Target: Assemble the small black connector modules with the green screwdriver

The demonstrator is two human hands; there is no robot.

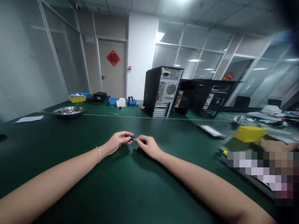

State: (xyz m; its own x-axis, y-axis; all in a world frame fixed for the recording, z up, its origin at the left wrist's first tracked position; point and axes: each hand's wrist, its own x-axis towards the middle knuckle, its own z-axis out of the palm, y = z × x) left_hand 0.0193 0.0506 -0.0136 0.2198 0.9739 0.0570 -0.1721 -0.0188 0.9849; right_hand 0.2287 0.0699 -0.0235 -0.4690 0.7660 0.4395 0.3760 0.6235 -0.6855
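Note:
Over the middle of the green table (112, 180), my left hand (119, 141) is closed with its thumb and fingers pinching a small dark piece (132, 137). It wears a thin bracelet (98, 154) at the wrist. Facing it, my right hand (147, 144) is also closed, fingertips pinched at a thin pale tip that sticks out of the dark piece. The piece is too small to name and mostly covered by the fingers. Both hands are just above the tabletop, almost touching each other.
Black computer cases (163, 91) stand at the back right. A metal bowl (70, 111) sits at left, near small blue trays (132, 101). A flat dark-framed panel (212, 131) lies to the right. Beyond it, another person's hand (277, 145) is beside a yellow box (250, 133).

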